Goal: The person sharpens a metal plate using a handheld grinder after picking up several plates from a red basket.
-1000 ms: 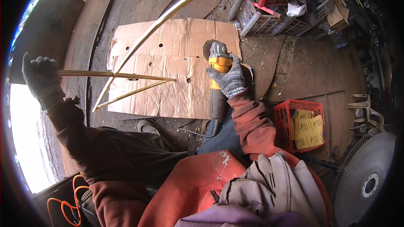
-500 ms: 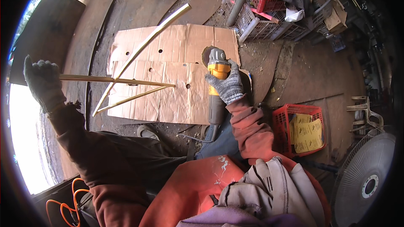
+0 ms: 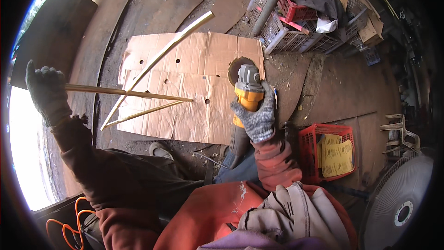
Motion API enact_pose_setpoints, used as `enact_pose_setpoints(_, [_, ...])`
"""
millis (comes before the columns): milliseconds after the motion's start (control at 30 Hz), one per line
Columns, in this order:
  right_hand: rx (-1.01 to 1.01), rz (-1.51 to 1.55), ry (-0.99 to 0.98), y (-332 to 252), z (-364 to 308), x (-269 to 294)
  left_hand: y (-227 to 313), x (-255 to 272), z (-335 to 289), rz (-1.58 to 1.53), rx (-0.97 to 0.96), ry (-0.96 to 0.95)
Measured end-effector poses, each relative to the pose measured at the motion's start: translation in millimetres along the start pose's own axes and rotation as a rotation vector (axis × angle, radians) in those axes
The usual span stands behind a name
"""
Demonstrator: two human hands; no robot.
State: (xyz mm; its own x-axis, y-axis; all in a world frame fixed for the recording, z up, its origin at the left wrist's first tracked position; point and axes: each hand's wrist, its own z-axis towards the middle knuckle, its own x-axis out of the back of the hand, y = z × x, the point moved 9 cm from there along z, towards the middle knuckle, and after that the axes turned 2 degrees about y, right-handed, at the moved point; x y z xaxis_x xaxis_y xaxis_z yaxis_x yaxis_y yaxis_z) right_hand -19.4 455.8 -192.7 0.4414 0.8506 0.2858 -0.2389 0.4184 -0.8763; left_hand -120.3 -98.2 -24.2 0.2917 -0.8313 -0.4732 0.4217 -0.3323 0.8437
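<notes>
your right hand's fingers wrap the grinder; grip firmly, steadying the rod your left hand seemingly clasps.

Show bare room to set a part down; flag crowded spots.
Bare: cardboard between the gold-coloured bars and angle grinder; brown floor between the stacked crates and red basket. Crowded: cardboard's left half, under the bars; the crates, topped by dark cloth.
</notes>
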Motion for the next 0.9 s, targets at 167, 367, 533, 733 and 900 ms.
enact_pose_setpoints(167, [0.015,-0.101,-0.049,-29.4,-18.0,12.7,-11.3,5.4,9.3,0.022,0.006,-0.051])
enact_pose_setpoints(367, [0.151,-0.167,-0.07,-56.3,-23.9,18.5,-17.2,13.3,24.5,0.236,-0.077,-0.316])
enact_pose_setpoints(533, [0.165,-0.122,-0.113,-60.5,-24.8,10.4,-2.6,-13.0,-5.5,0.036,-0.033,0.046])
enact_pose_setpoints(733, [-0.189,0.412,-0.027,-2.3,-16.6,21.7,-110.4,-69.1,-48.5,0.644,0.142,-0.208])
enact_pose_setpoints(900, [-0.662,0.827,-0.08,96.2,-32.5,29.4,-176.5,-99.4,-87.0,1.289,0.055,-0.358])
